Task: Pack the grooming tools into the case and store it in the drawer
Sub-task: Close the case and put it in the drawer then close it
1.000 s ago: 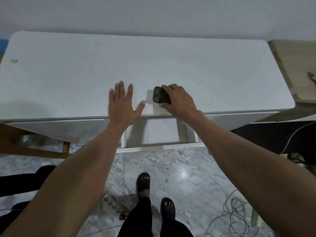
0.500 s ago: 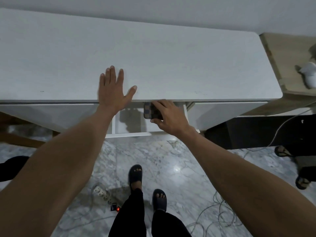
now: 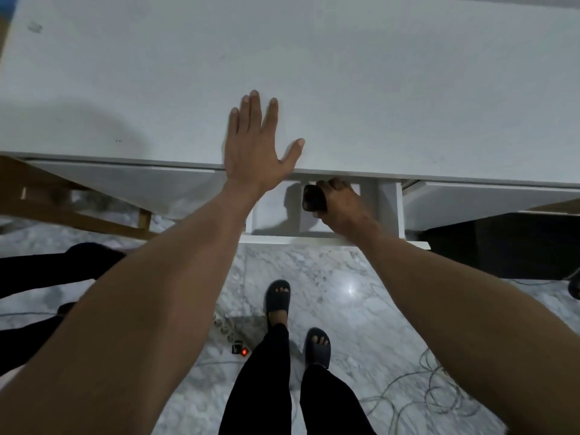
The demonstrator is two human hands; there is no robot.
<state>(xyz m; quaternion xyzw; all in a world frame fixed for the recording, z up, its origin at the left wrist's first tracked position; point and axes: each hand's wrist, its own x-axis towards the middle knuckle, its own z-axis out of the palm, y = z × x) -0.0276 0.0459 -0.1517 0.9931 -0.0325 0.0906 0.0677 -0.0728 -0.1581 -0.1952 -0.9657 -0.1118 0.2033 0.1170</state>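
Observation:
My right hand (image 3: 340, 204) grips a small dark grooming case (image 3: 313, 198) and holds it inside the open white drawer (image 3: 389, 211), just under the desk's front edge. My fingers cover the right side of the case. I cannot tell whether the case touches the drawer floor. My left hand (image 3: 254, 142) lies flat on the white desk top (image 3: 376, 89), fingers spread, holding nothing, right at the edge above the drawer's left part.
The drawer front (image 3: 314, 239) juts out toward my legs. A power strip (image 3: 232, 337) with a red light lies on the marble floor beside my sandalled feet (image 3: 279, 299). Loose cables (image 3: 433, 394) coil at the lower right. A wooden frame (image 3: 72, 211) stands at the left.
My right hand has carried the case off the desk top, down past the edge and into the drawer. My left hand has stayed flat on the desk.

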